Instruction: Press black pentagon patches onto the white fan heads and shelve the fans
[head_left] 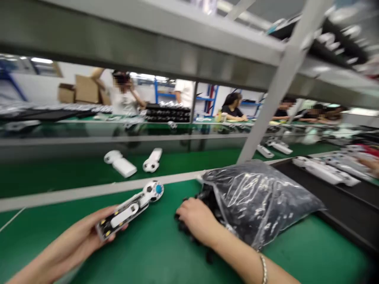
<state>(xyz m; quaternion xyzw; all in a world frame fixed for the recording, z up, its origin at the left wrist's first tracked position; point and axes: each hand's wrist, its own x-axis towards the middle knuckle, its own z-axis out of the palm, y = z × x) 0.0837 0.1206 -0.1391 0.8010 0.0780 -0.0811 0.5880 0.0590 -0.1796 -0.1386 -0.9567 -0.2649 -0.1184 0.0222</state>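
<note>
- The left hand has its fingers closed around the lower end of a unit, clear of the table, its ball-patterned head slanting up and away to the right.
- The unit looks part-built: the head is on, with a blue disc on it, and a white piece sits along the body.
- What seems left is the body's near face, which lies open, dark inside with small yellowish spots (how many pieces are missing, I cannot tell).
- The right hand is over a heap of black parts at the mouth of the bag, fingers curled down; whether they pinch a part or only rest there, I cannot tell.
- No black part from the heap can be made out on the unit, so those two look separate at this point.
- The clear bag lies on its side, well filled with something dark, so most of that supply appears unused.
- Beyond the rail, two white units lie apart with smooth casing showing; their undersides are hidden, so their stage is unclear.
- At the right, a black tray bears more white units, with a co-worker's hand beside them.
</note>
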